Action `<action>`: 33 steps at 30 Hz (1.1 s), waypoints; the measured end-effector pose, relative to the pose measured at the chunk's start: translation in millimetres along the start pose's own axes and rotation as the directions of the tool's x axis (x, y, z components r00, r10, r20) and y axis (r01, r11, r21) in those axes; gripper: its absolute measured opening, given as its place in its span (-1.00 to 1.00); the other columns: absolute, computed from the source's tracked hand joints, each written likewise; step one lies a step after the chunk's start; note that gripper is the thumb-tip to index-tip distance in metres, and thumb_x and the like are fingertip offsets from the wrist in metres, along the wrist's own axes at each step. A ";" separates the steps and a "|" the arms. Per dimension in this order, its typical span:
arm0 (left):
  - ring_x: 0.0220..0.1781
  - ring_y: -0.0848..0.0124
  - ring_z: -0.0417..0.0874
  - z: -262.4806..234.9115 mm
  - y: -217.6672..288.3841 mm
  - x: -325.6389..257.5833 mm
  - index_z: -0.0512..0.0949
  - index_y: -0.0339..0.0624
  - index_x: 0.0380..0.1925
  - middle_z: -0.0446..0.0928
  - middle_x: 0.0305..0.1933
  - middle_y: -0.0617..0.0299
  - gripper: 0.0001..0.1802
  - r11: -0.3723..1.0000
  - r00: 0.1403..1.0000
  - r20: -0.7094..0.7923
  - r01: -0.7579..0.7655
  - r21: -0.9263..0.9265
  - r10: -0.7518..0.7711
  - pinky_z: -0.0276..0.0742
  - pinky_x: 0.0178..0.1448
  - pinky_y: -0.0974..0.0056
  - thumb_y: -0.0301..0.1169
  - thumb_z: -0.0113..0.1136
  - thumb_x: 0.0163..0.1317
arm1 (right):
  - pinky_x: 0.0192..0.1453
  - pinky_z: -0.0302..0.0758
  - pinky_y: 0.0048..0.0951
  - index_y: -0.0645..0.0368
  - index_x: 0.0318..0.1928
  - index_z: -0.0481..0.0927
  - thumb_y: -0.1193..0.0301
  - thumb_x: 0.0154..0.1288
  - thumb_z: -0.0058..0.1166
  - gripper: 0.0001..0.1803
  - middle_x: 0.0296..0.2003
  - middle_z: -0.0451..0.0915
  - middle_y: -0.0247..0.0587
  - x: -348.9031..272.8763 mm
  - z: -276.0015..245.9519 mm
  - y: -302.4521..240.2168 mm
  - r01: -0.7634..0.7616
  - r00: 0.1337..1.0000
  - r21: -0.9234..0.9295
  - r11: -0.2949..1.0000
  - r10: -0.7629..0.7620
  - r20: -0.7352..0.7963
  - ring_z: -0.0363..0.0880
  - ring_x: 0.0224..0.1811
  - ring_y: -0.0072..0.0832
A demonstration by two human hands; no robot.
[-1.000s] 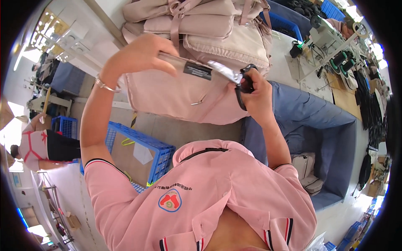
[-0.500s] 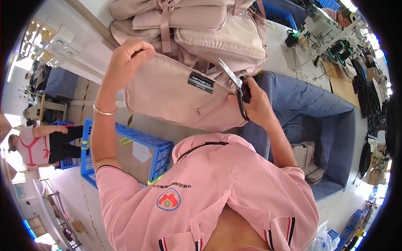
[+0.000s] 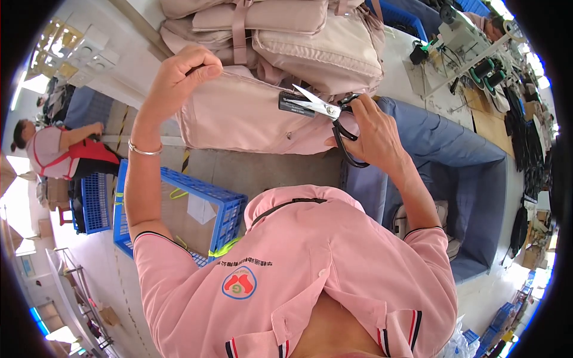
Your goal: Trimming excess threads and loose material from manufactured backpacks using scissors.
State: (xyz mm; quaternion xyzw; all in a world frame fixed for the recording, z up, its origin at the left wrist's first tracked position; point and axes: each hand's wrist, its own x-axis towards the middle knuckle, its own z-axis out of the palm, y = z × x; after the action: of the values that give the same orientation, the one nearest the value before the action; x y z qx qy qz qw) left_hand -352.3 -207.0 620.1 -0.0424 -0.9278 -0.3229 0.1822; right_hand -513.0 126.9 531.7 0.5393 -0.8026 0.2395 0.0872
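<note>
My left hand (image 3: pixel 182 77) is closed on the upper left corner of a pale pink fabric bag piece (image 3: pixel 230 119), which hangs at the table's front edge. Black-handled scissors (image 3: pixel 326 110) are in my right hand (image 3: pixel 382 134), my fingers through the loops. Their blades stand apart, pointing left, over a dark sewn label (image 3: pixel 292 105) near the upper edge of the piece. I cannot tell whether the blades touch the fabric. Below the label a small zipper pull (image 3: pixel 289 135) shows.
Several pink bags (image 3: pixel 316 51) are piled on the table behind the piece. A blue plastic crate (image 3: pixel 224 197) stands at lower left, a blue-grey padded bin (image 3: pixel 477 155) at right. Sewing machines (image 3: pixel 462 33) are at far right; another person (image 3: pixel 65 149) is at far left.
The scissors have turned more level and their blades spread wider, now across the label. The piece's lower edge has risen. The person at far left has shifted and reaches forward.
</note>
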 end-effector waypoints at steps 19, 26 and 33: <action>-0.29 0.55 0.41 -6.1 -3.9 3.0 0.55 -0.30 -0.38 0.46 -0.38 0.35 -0.81 0.986 0.999 0.025 0.034 -0.161 -0.030 0.35 -0.14 0.41 -0.38 0.21 0.34 | -0.45 0.50 -0.21 0.22 -0.39 0.40 0.12 0.11 0.36 -0.52 -0.46 0.45 -0.14 15.9 12.9 -1.5 0.128 0.992 0.103 0.986 -0.128 -0.008 0.57 -0.43 -0.10; -0.28 0.49 0.45 -6.0 11.9 16.2 0.57 -0.28 -0.37 0.49 -0.38 0.31 -0.86 0.993 0.990 0.099 -0.092 -0.068 0.099 0.38 -0.11 0.42 -0.42 0.22 0.30 | -0.36 0.44 -0.40 0.24 -0.34 0.48 0.45 0.02 0.36 -0.71 -0.48 0.45 -0.26 37.8 13.8 -7.8 0.006 0.996 0.473 0.881 0.035 -0.078 0.48 -0.47 -0.42; -0.09 0.51 0.53 20.8 13.5 1.2 0.65 -0.28 -0.12 0.59 -0.15 0.27 -0.78 0.985 0.940 -0.326 0.048 -0.168 -0.101 0.43 0.08 0.38 -0.52 0.24 0.23 | -0.35 0.29 -0.69 0.21 -0.28 0.47 0.64 0.15 0.28 -0.77 -0.41 0.51 -0.46 28.7 30.7 -14.6 -0.278 0.960 0.918 0.284 0.114 0.255 0.34 -0.40 -0.78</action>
State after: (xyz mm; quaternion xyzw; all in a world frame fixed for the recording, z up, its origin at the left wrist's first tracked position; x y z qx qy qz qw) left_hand -357.3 -183.6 613.3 0.0339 -0.8560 -0.4044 0.3204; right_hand -507.8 84.1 520.6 0.3997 -0.5727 0.6343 -0.3316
